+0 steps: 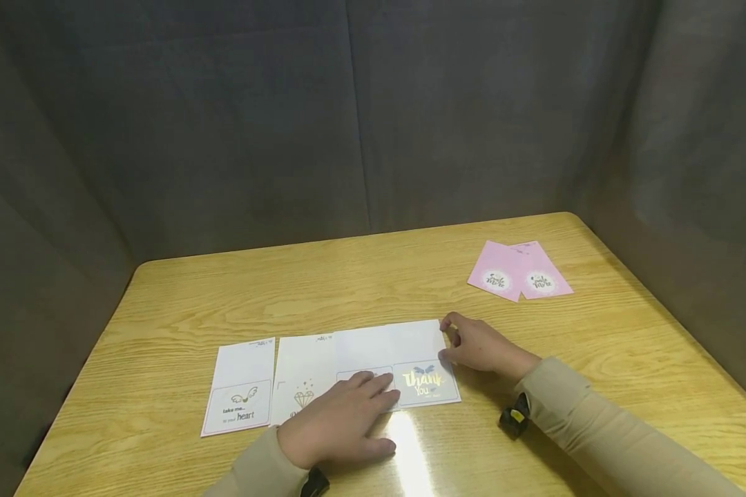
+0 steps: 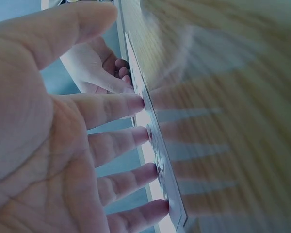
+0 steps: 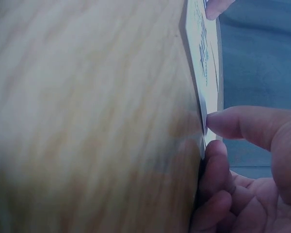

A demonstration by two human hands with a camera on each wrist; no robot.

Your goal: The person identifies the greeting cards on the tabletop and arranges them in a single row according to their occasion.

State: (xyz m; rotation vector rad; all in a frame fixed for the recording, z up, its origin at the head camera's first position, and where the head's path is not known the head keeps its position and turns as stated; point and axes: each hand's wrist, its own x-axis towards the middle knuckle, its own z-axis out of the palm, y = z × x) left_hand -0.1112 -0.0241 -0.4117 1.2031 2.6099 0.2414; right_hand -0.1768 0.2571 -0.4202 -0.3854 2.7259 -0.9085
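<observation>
Side by side lie several white greeting cards: a wings-and-heart card [image 1: 237, 397], a diamond card [image 1: 301, 373], a card partly covered by my hand [image 1: 363, 348], and a gold-lettered "Thank You" card [image 1: 419, 345] at the right end. With fingers spread and straight, my left hand [image 1: 348, 417] presses its fingertips [image 2: 157, 170] on the two right-hand cards. My right hand [image 1: 481, 345] is at the right edge of the "Thank You" card; the thumb [image 3: 228, 121] touches that edge and the index finger bends near the upper corner. Its other fingers are loosely curled beside the card.
Two pink "Smile More" cards [image 1: 494, 276] overlap towards the back right of the wooden table [image 1: 255, 297]. Dark grey curtains [image 1: 348, 138] enclose the table at the back and sides. Light reflects off the tabletop just in front of the cards.
</observation>
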